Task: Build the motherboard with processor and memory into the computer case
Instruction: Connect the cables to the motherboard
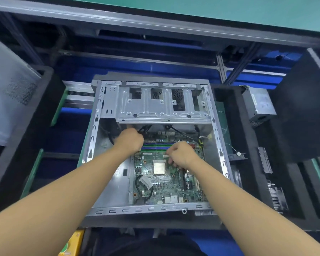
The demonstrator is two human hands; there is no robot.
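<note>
Views: I have one camera, worn on the head, wide-angle, with straight edges bowing toward the frame's borders.
Facing: I look forward and steeply down into the open computer case (151, 209), which sits at centre frame.
Nearness: arm's reach. Both forearms enter from the lower corners, with the left hand (130, 140) and right hand (183, 156) at mid-frame.
Far limit: a green surface (211, 8) runs along the top edge.
</note>
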